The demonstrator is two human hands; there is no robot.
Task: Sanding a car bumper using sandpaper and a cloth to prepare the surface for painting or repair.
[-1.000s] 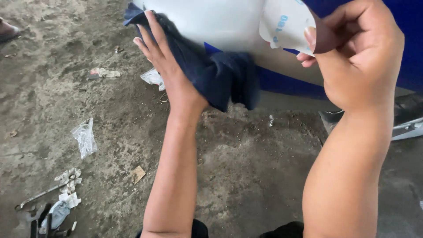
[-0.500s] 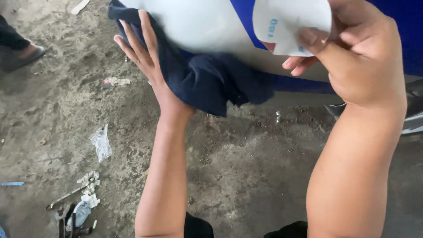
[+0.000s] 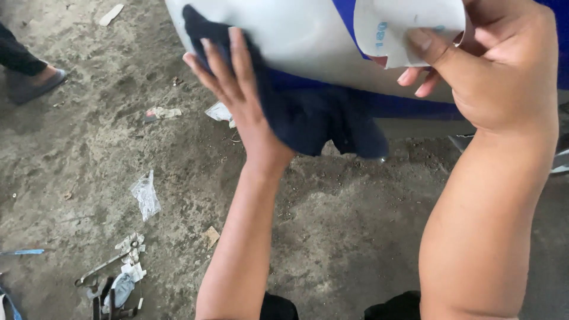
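My left hand lies flat, fingers spread, pressing a dark blue cloth against a white and blue curved panel at the top of the view. The cloth hangs down below the panel's lower edge. My right hand pinches a curled sheet of pale sandpaper between thumb and fingers, held against the panel at the upper right. Both forearms reach up from the bottom of the view.
The ground is rough grey concrete with dirt. A crumpled plastic bag, metal tools and scraps lie at the lower left. Another person's foot in a sandal stands at the far left. Paper litter lies near the panel.
My left hand and the cloth have slid along the panel while the view shifted. My right hand keeps its hold on the sandpaper.
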